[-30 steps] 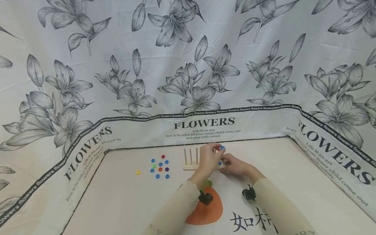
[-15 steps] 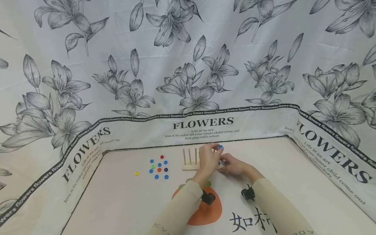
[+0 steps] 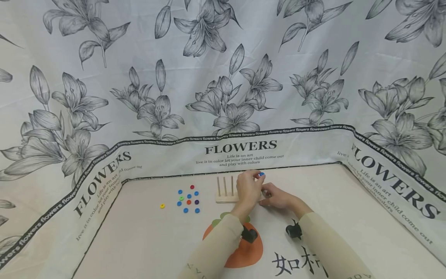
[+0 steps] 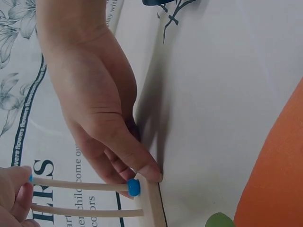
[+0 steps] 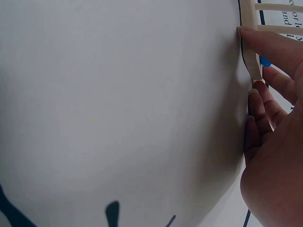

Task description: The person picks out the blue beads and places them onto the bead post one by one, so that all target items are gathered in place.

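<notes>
A wooden peg rack (image 3: 225, 199) with upright pegs stands on the cloth, its right part hidden behind my hands in the head view. My left hand (image 3: 246, 190) pinches a blue bead (image 3: 262, 174) at the top of the end peg; a sliver of that bead (image 4: 31, 178) shows in the left wrist view. Down at the foot of the same peg sits another blue bead (image 4: 134, 187), against the base. My right hand (image 3: 278, 195) grips the right end of the base (image 5: 250, 47) between thumb and fingers.
Left of the rack lie several loose beads: blue ones (image 3: 186, 210), a red (image 3: 192, 187), a green (image 3: 181, 198), an orange (image 3: 189, 202), a purple (image 3: 196, 202) and, farther left, a yellow (image 3: 162, 206). A printed fabric wall (image 3: 240, 155) rises behind the rack.
Both hands keep nearly the same place at the rack. The lower blue bead, seen between the hands earlier in the head view, is now hidden there. The camera has shifted slightly.
</notes>
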A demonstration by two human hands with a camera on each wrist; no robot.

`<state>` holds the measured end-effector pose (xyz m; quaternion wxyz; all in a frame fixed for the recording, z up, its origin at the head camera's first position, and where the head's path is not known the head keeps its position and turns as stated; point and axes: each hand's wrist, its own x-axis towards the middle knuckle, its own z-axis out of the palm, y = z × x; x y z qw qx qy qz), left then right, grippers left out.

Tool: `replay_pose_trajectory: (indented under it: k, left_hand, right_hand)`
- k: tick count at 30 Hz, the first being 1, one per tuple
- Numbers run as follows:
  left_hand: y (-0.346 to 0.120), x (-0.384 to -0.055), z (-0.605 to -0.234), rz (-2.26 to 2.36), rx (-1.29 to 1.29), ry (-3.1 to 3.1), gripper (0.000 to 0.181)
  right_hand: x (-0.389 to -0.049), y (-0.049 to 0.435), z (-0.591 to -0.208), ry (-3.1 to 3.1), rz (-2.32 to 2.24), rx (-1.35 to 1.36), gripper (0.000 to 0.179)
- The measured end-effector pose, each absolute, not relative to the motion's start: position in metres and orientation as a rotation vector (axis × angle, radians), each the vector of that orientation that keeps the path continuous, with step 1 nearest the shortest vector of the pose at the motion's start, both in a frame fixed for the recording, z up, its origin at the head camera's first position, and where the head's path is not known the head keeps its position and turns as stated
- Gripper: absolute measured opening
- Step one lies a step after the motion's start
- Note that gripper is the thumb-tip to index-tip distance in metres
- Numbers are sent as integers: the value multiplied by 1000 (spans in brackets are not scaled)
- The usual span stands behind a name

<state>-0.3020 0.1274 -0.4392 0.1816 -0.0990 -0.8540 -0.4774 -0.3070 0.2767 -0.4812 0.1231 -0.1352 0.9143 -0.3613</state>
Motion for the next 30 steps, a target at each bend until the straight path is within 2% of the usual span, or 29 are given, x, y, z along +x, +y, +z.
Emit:
replay_pose_trajectory:
  k: [19, 30]
  left_hand:
    - [127, -305, -443, -1120, -295, -2456, 15]
    - [123, -307, -447, -1200, -380, -2449, 11]
  right_hand:
    - [-305, 276, -481, 2677, -1051, -345, 66]
    - [-306, 279, -488, 2693, -1068, -380, 67]
